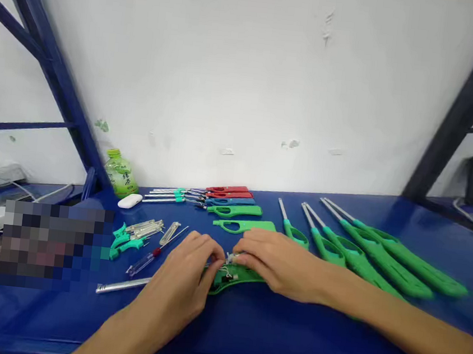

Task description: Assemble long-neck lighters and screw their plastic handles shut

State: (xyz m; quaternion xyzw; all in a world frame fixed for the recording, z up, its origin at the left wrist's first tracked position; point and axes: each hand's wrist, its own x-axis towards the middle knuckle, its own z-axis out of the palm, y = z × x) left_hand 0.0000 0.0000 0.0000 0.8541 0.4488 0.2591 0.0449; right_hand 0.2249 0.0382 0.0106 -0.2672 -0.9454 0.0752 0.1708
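Observation:
An opened green stick lighter (pixel 247 275) lies on the blue table in front of me, its inner parts exposed and its metal tube (pixel 121 286) pointing left. My left hand (pixel 186 276) is closed over the front of the lighter, thumb and fingertips pinched at its inner parts. Facing it from the right, my right hand (pixel 270 259) pinches a small whitish part (pixel 230 258) just above the body. The fingers hide much of this part, so its kind is unclear. Part of the handle shell is covered by my right hand.
Several assembled green lighters (pixel 364 252) lie at right. Behind my hands are red half-shells (pixel 229 190), a blue one (pixel 234 201) and green ones (pixel 244 225). At left lie teal triggers (pixel 122 241), clear parts (pixel 146 228), a screwdriver (pixel 147 260), a white case (pixel 130 201) and a bottle (pixel 121 176).

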